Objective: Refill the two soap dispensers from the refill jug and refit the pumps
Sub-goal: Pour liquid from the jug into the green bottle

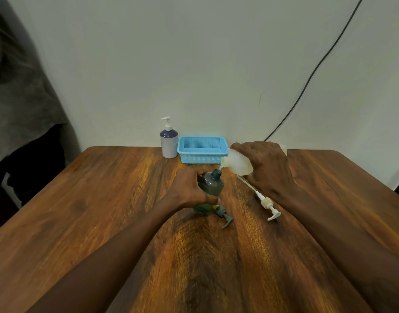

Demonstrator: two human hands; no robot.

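The person stands at a wooden tabletop (103,199) with both bare forearms stretched out over it. The left hand (189,188) is wrapped round the grey dispenser bottle (213,185), fingers curled about its far side and thumb on the near side, holding it upright near the middle of the tabletop. The bottle's neck is open, and something greenish shows low inside it.

The right hand (268,168) grips the refill jug (238,162), a cloudy white container, from above and behind. The jug is tipped over to the left so that its spout sits just above and beside the bottle's open neck. From here I cannot tell whether liquid is running.

Two pumps lie loose on the wood. The grey pump (225,219) lies just in front of the bottle's base, its nozzle pointing toward the person. The white pump (265,202) lies to the right of that, partly under the right wrist, its long dip tube running back toward the jug.

At the back edge, against the pale wall (194,64), a white dispenser (169,143) with a dark shoulder stands upright with its pump fitted. A blue basket (202,150) sits just beside it on the right. A dark cable (307,80) slants down the wall, and grey cloth (18,86) hangs at the far left.
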